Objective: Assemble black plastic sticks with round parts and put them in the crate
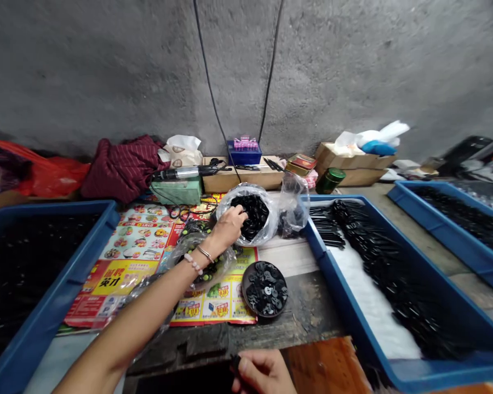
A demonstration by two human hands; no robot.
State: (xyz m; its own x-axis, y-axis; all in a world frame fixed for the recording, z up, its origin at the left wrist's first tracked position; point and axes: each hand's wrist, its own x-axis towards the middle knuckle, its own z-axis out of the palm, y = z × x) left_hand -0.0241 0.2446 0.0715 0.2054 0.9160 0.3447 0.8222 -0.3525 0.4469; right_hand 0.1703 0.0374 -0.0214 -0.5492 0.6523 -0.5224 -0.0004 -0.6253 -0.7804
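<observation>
My left hand (230, 225) reaches over the rim of a clear plastic bag (271, 224) full of small black parts (255, 216). Its fingers are bent down at the left side of the heap, and whatever they pinch is hidden. At the bottom edge, my right hand (265, 372) is closed, with a small black part (235, 362) between thumb and fingers. A round bowl (246, 303) of flat black pieces stands between the two hands. Under my left forearm lies another clear bag (225, 268) with black and yellow-green parts.
Blue trays stand left (55, 314) and right (332, 279); the right one holds many slender black pieces. Newspaper sheets (137, 268) cover the table's left part. Along the wall are a cardboard box (355, 169), a green tin (332, 179) and a rotary tool (184, 173).
</observation>
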